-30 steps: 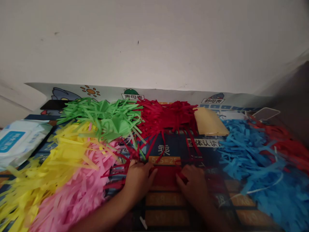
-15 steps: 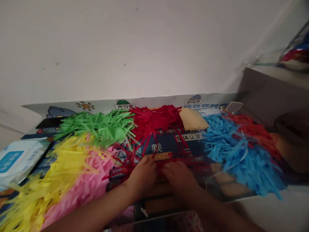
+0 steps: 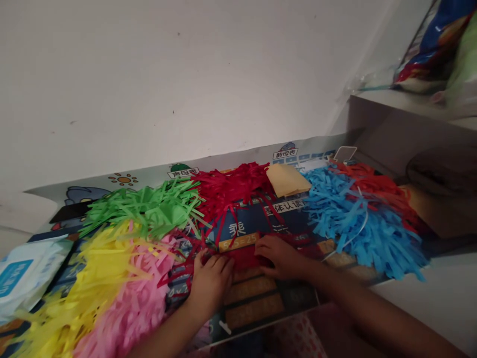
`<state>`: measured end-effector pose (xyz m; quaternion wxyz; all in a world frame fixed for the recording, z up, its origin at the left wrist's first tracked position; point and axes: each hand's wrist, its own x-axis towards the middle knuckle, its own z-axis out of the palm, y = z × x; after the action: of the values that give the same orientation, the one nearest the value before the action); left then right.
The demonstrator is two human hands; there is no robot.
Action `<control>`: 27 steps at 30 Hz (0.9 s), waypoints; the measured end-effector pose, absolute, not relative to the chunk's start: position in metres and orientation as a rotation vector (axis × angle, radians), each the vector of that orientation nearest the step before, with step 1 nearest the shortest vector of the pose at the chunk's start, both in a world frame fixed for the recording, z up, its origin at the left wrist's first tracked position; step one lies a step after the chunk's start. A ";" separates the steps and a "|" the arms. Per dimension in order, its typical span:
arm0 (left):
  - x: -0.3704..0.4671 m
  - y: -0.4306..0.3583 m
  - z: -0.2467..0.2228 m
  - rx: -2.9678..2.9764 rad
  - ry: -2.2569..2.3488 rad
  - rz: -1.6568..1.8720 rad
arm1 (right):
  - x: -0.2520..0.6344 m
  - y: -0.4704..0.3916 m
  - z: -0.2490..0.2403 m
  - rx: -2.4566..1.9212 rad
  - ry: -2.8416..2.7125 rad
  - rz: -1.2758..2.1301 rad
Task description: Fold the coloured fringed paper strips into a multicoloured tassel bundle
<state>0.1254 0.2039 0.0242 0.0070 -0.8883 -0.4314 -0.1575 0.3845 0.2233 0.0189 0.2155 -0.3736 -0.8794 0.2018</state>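
Observation:
A dark red fringed paper strip lies across the printed mat, its loose strands spreading out to both sides. My left hand is closed over its left part, fingers curled down onto the strands. On the other side, my right hand grips the right part with bent fingers; its fingertips are partly hidden. Just beyond the hands sits a heap of red paper fringe, some strands trailing toward me. A tan paper piece rests to the right of that heap.
Green, yellow and pink fringe pile up at left, near a wipes packet. Blue fringe and orange-red fringe lie at right. A white wall rises behind the mat.
My hands have moved apart, the left one toward me and leftward, uncovering more of the red strip between them. The camera view has shifted and tilted slightly.

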 end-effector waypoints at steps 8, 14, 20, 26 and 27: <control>0.114 0.214 0.039 -2.956 -1.522 -0.653 | 0.394 0.233 0.006 -1.081 -2.384 0.598; 0.121 0.224 0.035 -2.903 -1.773 -0.559 | 0.386 0.243 0.016 -1.334 -2.324 0.573; 0.130 0.236 0.031 -2.799 -1.796 -0.306 | 0.374 0.250 0.022 -1.506 -2.351 0.554; 0.131 0.240 0.029 -2.773 -1.803 -0.244 | 0.372 0.254 0.023 -1.592 -2.380 0.507; 0.130 0.239 0.029 -2.755 -1.785 -0.265 | 0.374 0.254 0.025 -1.605 -2.380 0.493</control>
<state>0.1304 0.2393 0.0292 -0.0756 -0.8341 -0.5404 -0.0803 0.3738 0.2542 0.0251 0.1143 -0.5474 -0.8118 0.1681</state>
